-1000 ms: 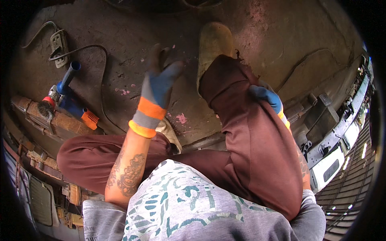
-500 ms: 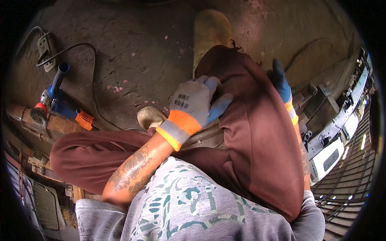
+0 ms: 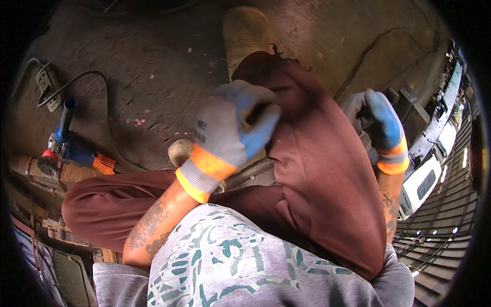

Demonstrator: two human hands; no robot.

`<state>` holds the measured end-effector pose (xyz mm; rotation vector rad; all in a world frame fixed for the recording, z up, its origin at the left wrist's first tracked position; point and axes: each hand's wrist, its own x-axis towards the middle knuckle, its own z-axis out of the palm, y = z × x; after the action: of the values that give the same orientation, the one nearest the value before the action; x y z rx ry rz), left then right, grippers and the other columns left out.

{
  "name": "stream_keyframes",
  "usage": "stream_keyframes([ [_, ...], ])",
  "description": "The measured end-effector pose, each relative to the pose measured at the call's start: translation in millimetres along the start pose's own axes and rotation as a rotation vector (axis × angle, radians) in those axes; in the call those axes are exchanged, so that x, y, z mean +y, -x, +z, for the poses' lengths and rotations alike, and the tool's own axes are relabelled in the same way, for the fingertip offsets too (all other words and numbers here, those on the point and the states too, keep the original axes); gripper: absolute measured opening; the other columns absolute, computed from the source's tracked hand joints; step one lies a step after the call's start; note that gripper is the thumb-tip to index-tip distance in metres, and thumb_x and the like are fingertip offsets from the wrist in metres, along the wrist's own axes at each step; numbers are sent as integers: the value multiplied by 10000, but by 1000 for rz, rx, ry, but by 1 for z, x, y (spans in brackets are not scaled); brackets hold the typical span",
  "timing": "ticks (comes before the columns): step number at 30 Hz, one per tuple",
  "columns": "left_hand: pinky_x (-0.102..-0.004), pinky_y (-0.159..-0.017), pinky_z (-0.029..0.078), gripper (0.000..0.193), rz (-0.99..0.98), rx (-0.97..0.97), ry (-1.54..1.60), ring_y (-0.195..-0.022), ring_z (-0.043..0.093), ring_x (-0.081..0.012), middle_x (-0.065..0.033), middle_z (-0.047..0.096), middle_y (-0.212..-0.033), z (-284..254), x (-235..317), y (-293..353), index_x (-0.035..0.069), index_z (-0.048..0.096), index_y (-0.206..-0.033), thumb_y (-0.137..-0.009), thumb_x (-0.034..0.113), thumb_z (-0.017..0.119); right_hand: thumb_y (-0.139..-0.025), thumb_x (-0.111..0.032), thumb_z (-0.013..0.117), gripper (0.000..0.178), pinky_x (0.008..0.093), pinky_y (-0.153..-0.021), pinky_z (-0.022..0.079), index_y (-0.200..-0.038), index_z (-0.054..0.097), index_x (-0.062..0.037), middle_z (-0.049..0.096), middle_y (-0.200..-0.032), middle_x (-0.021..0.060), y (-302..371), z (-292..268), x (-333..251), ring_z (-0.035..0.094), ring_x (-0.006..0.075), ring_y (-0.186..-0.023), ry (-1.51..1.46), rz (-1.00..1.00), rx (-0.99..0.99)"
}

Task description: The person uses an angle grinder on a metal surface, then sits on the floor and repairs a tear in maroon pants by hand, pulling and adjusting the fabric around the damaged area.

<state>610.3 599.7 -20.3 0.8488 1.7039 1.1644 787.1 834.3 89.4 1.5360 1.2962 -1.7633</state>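
Observation:
My left hand [image 3: 225, 120], in a grey and blue work glove with an orange cuff, is over the inner side of my raised right knee, in front of the brown trouser leg [image 3: 327, 169]. Its fingers are half curled, the thumb stands off from them, and nothing shows in the gap. On the outer side of that leg is my right hand [image 3: 376, 120], gloved the same way, raised with the fingers bent inward. Whatever they may hold is hidden. Slight motion blur softens both gloves.
To the left, a blue angle grinder [image 3: 76, 140] with a wire brush lies across a rusty metal beam [image 3: 30, 171]. Beyond it, a power strip [image 3: 47, 88] and black cable [image 3: 108, 102] rest on the dirty floor. A white panel [image 3: 420, 187] stands at right.
My left hand has lifted off the trouser leg and shifted left. My right hand has come up beside the leg, its fingers now curled instead of extended. The view has shifted slightly.

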Motion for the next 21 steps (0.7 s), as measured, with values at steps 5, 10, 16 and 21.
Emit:
stream_keyframes([
  [5,-404,-876,560,267,22,-89,89,-1032,697,-327,-137,732,-1073,17,27,-3,111,768,-1134,-874,170,778,-875,-279,761,354,301,-698,502,-1000,751,53,681,-814,39,5,34,-7,598,100,-772,262,70,6],
  [10,-412,-872,563,266,12,-107,159,-1019,706,-343,-156,740,-1079,22,25,-7,70,761,-1098,-857,180,789,-899,-252,741,321,282,-695,500,-1001,748,53,683,-827,31,4,40,-10,600,94,-782,97,84,-16],
  [16,-400,-829,567,218,61,-42,162,-914,725,-334,-158,748,-990,21,32,-10,50,770,-1000,-823,170,813,-945,-190,687,245,272,-690,493,-973,733,48,677,-827,10,1,45,-14,597,85,-773,-18,-20,7],
  [21,-395,-772,561,193,104,14,146,-853,725,-308,-145,749,-940,19,34,-15,54,773,-965,-810,156,824,-941,-186,677,246,270,-703,490,-975,729,52,677,-828,18,-1,46,-15,595,85,-782,30,-76,0],
])
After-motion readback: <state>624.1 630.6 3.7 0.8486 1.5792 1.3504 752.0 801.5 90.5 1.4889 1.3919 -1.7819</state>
